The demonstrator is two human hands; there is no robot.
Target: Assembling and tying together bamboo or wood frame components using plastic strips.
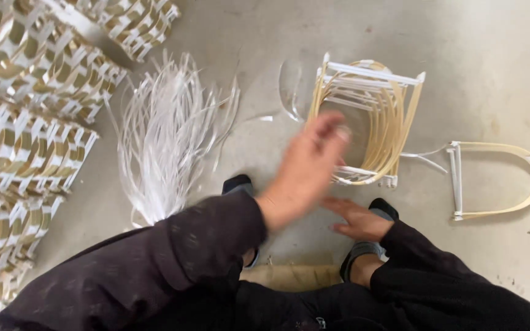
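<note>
Left grip: the left hand (305, 168) is raised above the floor, blurred, fingers spread loosely apart and clamped on nothing; its fingertips (332, 125) point up and to the right in the head view.
Right grip: the right hand (358, 219) lies lower and nearer the body, palm down and flat over the shoe (375, 230), fingers apart, holding nothing.
Thing ahead: the bundle of bent bamboo strip frames (372, 119) stands on the floor (492, 55) just beyond the left fingertips, up and to the right of them; whether the fingers touch its near edge cannot be told through the blur.
Long axis: the curved strips run from the far white crossbar toward the person, so the bundle lies lengthwise away from the body, slightly tilted.
Nearer hand: the left hand overlaps the bundle's left side in the view; the right hand sits below its near end, apart from it.
Farther right: a single D-shaped bamboo frame (501, 181) lies flat on the floor, well apart from both hands.
Farther left: a sheaf of loose white strips (167, 132) fans out on the floor, and stacks of woven gold and white panels (29, 116) fill the left edge.
</note>
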